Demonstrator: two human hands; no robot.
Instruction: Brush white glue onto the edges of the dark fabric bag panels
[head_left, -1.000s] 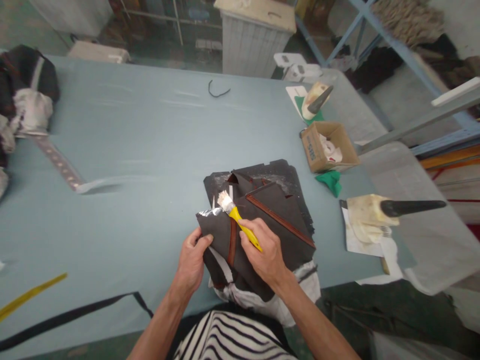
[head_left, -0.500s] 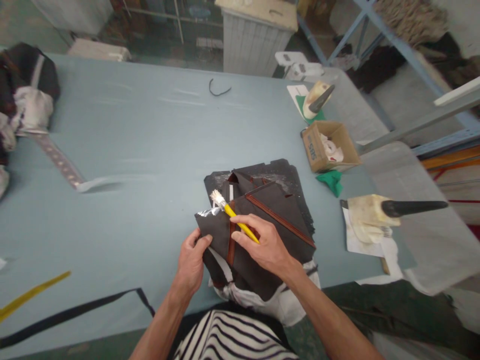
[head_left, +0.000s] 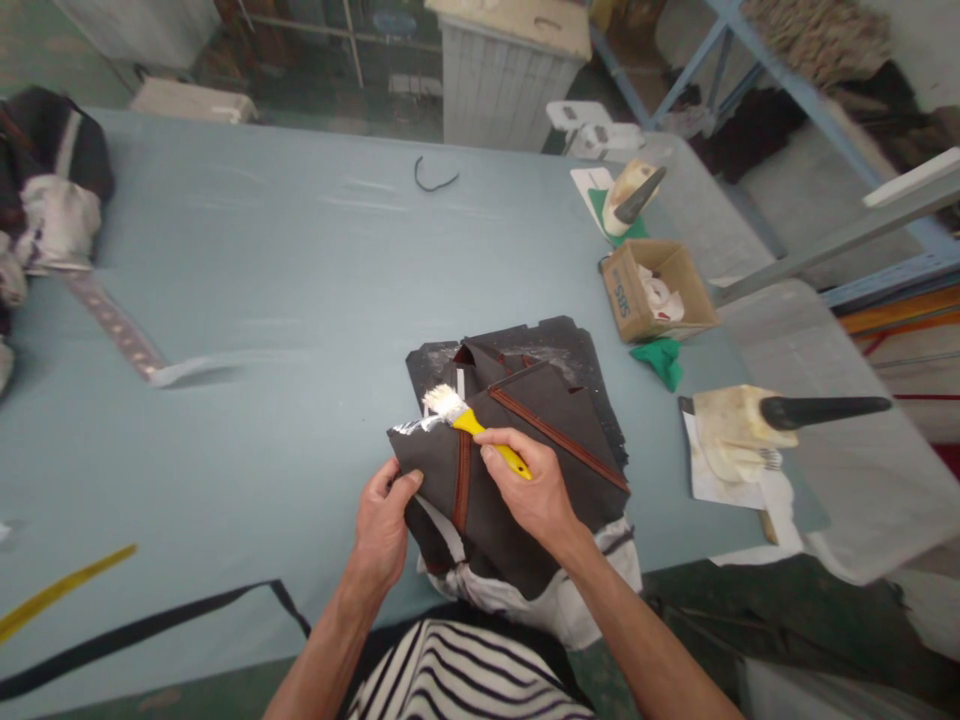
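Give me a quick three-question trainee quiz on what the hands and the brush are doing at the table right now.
1. True or false: the right hand holds the yellow brush with its bristles at the top edge of the dark fabric piece.
2. What does the left hand do?
A. Lifts the cardboard box
B. Presses the dark fabric piece's left edge
C. Holds a second brush
3. Fill in: the cream glue pot with the black handle sits to the person's ____.

Key: 1 true; 2 B; 3 right.
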